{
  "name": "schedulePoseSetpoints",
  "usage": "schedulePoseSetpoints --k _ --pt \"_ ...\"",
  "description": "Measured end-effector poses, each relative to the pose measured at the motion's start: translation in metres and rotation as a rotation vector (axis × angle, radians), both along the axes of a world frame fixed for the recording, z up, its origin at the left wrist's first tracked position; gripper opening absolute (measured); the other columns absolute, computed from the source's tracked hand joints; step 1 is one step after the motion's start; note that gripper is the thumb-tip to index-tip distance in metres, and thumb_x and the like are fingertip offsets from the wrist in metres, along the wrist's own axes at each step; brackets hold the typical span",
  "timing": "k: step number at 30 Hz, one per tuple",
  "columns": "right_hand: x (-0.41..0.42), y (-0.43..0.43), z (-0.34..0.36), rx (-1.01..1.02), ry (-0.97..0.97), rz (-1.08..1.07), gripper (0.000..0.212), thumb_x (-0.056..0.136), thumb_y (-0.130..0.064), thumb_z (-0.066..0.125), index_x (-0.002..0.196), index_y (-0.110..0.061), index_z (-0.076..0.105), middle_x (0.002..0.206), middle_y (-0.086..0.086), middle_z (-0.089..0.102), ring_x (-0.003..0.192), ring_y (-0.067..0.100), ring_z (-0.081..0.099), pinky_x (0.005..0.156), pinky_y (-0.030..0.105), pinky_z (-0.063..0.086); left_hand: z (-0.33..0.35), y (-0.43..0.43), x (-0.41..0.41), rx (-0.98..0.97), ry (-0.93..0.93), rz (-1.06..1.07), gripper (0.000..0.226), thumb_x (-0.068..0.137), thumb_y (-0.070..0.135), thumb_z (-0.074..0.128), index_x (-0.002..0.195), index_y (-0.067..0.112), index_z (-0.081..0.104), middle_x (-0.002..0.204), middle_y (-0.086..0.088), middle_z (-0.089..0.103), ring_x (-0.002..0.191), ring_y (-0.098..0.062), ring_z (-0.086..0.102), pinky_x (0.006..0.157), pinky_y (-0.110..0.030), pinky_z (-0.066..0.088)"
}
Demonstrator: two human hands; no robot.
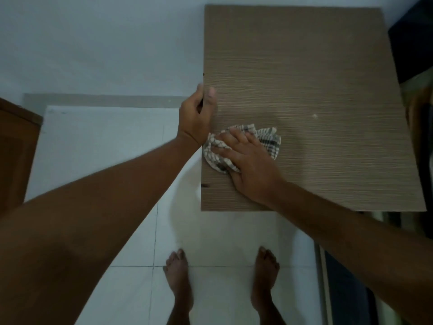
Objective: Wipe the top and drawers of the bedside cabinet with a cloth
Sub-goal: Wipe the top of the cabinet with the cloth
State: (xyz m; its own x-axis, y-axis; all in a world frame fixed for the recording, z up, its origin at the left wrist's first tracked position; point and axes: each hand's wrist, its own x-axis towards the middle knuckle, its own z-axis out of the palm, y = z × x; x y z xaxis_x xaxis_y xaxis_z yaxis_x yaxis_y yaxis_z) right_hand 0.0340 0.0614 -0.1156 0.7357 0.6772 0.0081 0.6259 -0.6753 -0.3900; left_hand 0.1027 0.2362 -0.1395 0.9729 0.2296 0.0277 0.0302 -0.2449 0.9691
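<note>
Wiping the near-left part of the brown wood-grain bedside cabinet top [316,78].

Near: right hand [248,158] flat, fingers spread, pressing the crumpled checked beige-and-grey cloth [269,140] close to the left edge. Farther: left hand [196,116] clamped on that edge, thumb on top. Best to keep even pressure, overlap strokes toward the far corners, catch the pale speck [314,115]; drawers not visible.

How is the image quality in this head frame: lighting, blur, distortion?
Head view: dim, bluish light with no glare; overall soft, so the checked cloth under the right hand looks slightly smeared; wide-angle lens skews the cabinet top, whose edges splay; the left hand at its left edge is fairly clear.
</note>
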Motion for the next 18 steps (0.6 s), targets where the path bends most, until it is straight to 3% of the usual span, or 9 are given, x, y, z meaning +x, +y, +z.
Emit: schedulePoseSetpoints --k 2,4,6,9,11,13,15,18 --pt "-0.019 -0.005 -0.001 0.01 0.0 0.002 0.049 0.089 -0.023 0.047 0.136 -0.019 0.057 0.148 0.007 0.05 0.142 0.032 0.038 0.118 0.05 0.027 0.001 -0.005 -0.019 -0.026 0.016 0.039 0.044 0.096 0.049 0.045 0.076 0.013 0.06 0.062 0.016 0.05 0.065 -0.001 0.047 0.069 -0.022 0.047" --pt "-0.04 -0.01 -0.001 0.009 -0.005 0.001 0.05 0.086 -0.02 0.052 0.137 -0.02 0.057 0.147 0.006 0.051 0.142 0.031 0.038 0.118 0.048 0.026 0.002 -0.009 -0.04 -0.006 0.023 0.06 0.056 0.095 0.051 0.045 0.093 -0.001 0.067 0.067 0.015 0.06 0.069 -0.001 0.055 0.077 -0.019 0.05" --pt "-0.063 -0.015 -0.003 0.014 -0.011 0.003 0.054 0.084 -0.018 0.049 0.137 -0.02 0.056 0.146 0.006 0.051 0.141 0.03 0.039 0.119 0.045 0.023 0.003 -0.012 -0.062 -0.001 0.038 0.042 0.05 0.097 0.05 0.045 0.111 0.009 0.069 0.089 0.005 0.072 0.086 -0.009 0.067 0.083 -0.025 0.055" --pt "-0.1 -0.027 -0.005 0.027 -0.008 0.024 0.055 0.084 -0.013 0.043 0.137 -0.021 0.056 0.146 0.006 0.052 0.141 0.03 0.04 0.119 0.045 0.023 0.007 -0.018 -0.091 -0.049 0.065 0.035 0.042 0.097 0.049 0.046 0.127 0.024 0.063 0.11 0.016 0.071 0.105 0.005 0.066 0.094 -0.018 0.052" --pt "-0.122 -0.035 -0.007 0.028 -0.006 0.034 0.053 0.086 -0.011 0.043 0.136 -0.021 0.058 0.146 0.005 0.052 0.141 0.028 0.04 0.118 0.046 0.026 0.007 -0.021 -0.108 -0.051 0.081 0.059 0.048 0.097 0.049 0.045 0.134 0.022 0.061 0.12 0.012 0.07 0.115 0.002 0.063 0.102 -0.022 0.05" --pt "-0.14 -0.041 -0.003 0.067 0.024 0.003 0.049 0.089 -0.011 0.043 0.134 -0.021 0.06 0.145 0.004 0.053 0.14 0.026 0.041 0.117 0.045 0.028 0.008 -0.02 -0.124 -0.045 0.095 0.132 0.047 0.099 0.042 0.048 0.133 0.014 0.063 0.126 0.001 0.07 0.12 -0.01 0.064 0.107 -0.036 0.051" --pt "-0.158 -0.045 0.001 0.128 0.065 -0.065 0.047 0.091 -0.013 0.041 0.135 -0.02 0.059 0.145 0.003 0.054 0.138 0.024 0.045 0.116 0.042 0.035 0.01 -0.017 -0.142 -0.04 0.112 0.263 0.034 0.101 0.032 0.052 0.123 0.011 0.068 0.118 -0.002 0.072 0.113 -0.015 0.067 0.1 -0.045 0.055" --pt "-0.186 -0.054 0.007 0.195 0.114 -0.24 0.049 0.091 -0.012 0.051 0.138 -0.025 0.055 0.146 -0.001 0.052 0.131 0.02 0.052 0.099 0.038 0.055 0.014 -0.017 -0.187 0.002 0.067 0.401 0.023 0.103 0.025 0.053 0.111 0.01 0.068 0.108 -0.004 0.071 0.104 -0.021 0.068 0.087 -0.036 0.058"
